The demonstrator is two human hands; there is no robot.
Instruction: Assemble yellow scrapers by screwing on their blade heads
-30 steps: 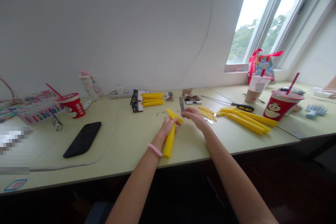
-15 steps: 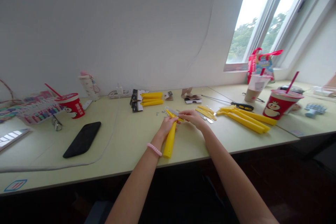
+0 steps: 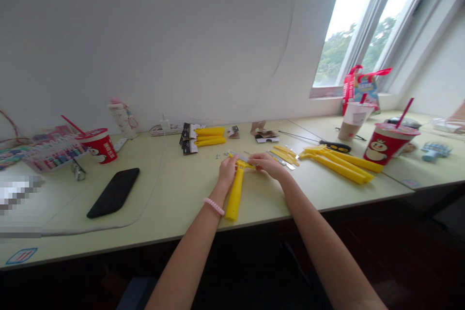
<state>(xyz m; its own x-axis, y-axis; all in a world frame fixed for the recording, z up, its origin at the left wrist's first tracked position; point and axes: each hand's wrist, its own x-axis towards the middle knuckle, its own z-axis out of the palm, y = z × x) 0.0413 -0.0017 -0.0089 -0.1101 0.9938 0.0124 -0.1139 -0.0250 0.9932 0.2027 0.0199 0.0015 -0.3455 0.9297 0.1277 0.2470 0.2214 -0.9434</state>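
"While both hands are at that yellow tool, what's different from a moment ago?"

"The left hand has slid off the neck, and its fingers are closed on the left end of the crosspiece. The handle runs from between the hands toward the worktop's near edge."

"And the right hand?"

"Its fingers are pinched together, on the right end of the grey strip, I'd say. The strip lies along the crosspiece now, where it was held up beside it before. To my eye, strip and crosspiece are steadied from both ends, though I can't tell if they're lined up."

"What's near?"

"Small metal bits just beyond the left fingers, flat yellow pieces beyond the right ones, and more yellow tools farther right, beside a screwdriver."
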